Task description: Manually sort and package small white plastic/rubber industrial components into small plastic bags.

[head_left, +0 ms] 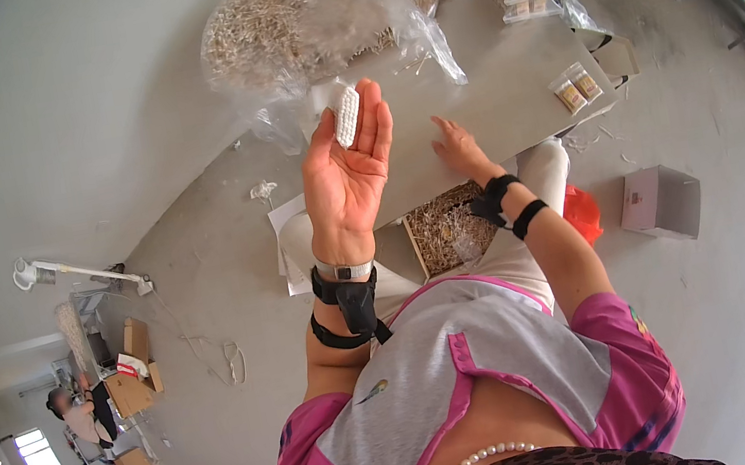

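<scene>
- Near the upper centre of the frame, the left hand (344, 178) is palm up, its thumb holding a bundle of white-tipped swabs (348, 118) against the fingers.
- Right of centre, the right hand (460, 147) has loosely parted fingers over the grey table (493, 99); contact is unclear.
- Upper middle: a clear plastic bag (326, 14) of loose swabs.
- Upper right: two small packs (569, 95) near the table's corner.
- Lower centre: an open container (417, 250) of loose swabs.
</scene>
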Tool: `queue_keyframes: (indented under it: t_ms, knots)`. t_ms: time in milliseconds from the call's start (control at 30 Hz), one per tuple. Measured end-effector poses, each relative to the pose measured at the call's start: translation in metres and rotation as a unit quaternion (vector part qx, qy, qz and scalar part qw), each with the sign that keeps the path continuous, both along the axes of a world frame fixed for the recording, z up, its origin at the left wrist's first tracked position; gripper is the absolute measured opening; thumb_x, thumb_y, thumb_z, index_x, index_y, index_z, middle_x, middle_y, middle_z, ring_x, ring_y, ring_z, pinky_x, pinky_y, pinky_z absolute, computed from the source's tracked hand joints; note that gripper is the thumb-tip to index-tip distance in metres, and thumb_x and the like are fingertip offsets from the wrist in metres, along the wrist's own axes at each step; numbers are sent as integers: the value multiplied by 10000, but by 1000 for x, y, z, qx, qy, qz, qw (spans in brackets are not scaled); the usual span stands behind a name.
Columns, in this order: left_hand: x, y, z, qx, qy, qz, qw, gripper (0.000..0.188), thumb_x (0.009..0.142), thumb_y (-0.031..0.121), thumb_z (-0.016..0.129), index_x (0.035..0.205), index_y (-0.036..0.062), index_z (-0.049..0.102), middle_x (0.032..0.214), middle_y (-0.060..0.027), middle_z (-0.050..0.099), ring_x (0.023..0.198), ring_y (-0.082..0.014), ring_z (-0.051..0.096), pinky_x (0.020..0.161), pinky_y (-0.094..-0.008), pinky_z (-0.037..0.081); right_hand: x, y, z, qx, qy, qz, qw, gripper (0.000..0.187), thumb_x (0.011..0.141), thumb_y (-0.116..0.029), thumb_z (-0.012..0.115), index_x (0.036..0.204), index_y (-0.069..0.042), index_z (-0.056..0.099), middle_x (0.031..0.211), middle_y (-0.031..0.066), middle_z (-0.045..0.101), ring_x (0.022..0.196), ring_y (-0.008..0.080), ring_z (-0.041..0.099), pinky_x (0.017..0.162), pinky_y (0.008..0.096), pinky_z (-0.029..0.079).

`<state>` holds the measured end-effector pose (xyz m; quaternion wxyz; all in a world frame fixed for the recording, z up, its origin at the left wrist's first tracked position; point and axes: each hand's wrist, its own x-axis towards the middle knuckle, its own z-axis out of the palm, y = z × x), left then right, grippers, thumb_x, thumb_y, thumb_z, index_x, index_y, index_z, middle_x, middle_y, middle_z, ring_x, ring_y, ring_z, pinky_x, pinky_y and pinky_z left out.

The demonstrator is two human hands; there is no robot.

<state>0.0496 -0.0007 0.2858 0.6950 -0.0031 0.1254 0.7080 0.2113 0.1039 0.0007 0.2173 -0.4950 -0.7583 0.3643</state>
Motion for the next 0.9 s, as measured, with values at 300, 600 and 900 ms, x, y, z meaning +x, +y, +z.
queue_keyframes:
  t_ms: [300,600,900]
  knots:
    - [7,-38,20,55,22,12,998,399,1063,177,513,1355,-95,496,1420,-247,559,1355,-335,537,1177,-475,448,-17,-58,219,122,419,16,900,432,953,22,581,1381,-40,571,1397,162,605,1323,365,548,1064,371,462]
    - [6,-67,4,1,311,34,950,475,1084,289,433,1431,-32,470,1428,-201,561,1365,-368,515,1221,-491,351,14,-72,285,360,267,196,872,575,819,57,674,1352,-154,640,1496,90,536,1434,331,448,1158,506,376]
    - [10,-81,-2,17,346,-62,936,547,1061,431,513,1450,48,474,1335,-106,616,1280,-258,576,1083,-431,469,13,-83,273,350,279,204,871,415,789,-21,759,1193,-96,702,1279,71,682,1292,314,576,1123,491,411]
